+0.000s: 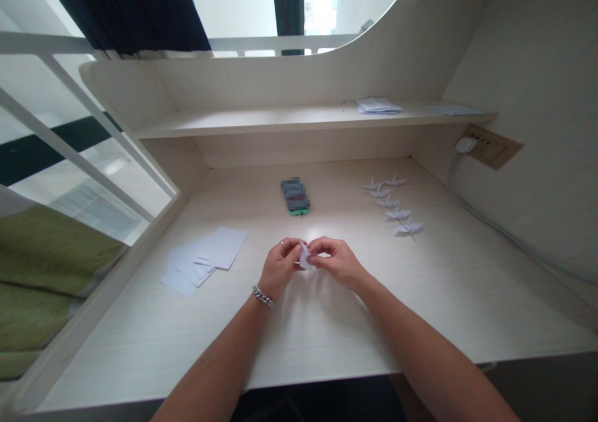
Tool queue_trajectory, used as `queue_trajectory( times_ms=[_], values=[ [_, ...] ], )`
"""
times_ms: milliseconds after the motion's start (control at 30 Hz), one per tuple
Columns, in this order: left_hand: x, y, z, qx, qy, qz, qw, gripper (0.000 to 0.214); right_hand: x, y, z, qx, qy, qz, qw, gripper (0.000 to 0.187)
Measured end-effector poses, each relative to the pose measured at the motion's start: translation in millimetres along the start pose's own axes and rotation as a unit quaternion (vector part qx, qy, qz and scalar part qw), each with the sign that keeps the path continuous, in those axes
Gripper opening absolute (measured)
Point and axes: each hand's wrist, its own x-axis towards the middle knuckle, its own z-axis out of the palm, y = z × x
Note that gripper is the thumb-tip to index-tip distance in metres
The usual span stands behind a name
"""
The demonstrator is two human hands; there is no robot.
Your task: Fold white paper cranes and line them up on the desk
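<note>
Paper piece (304, 257), apparently part-folded, pinched by your left grip (279, 264) and right grip (340, 261); paper cranes (398, 215), seemingly done, farther right; flat sheets (228, 248), unfolded, farther left.

Open lane over desk (467, 285) between blurred dark object (295, 196) and paper cranes (387, 203) at far right. Paper sheets (227, 248) occupy left; gap separates them from left hand (280, 267). Dark object stands beyond both hands, blocking straight far reach. Shelf (280, 122) overhangs far end. Bare stretch right of right hand (341, 261).
</note>
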Motion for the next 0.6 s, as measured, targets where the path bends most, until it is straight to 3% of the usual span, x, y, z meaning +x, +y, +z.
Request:
queue_trajectory(
  times_ms=[400,600],
  values=[
    [2.3,-2.3,-3.2,-0.01,-0.04,-0.04,0.998,0.031,-0.5,-1.7,-1.0,-0.035,0.004,-0.028,0.999,0.009],
    [5.0,-1.6,-2.8,0.03,0.05,0.033,0.998,0.029,-1.7,-3.6,-2.7,-0.075,0.006,-0.029,0.997,0.008]
  ],
)
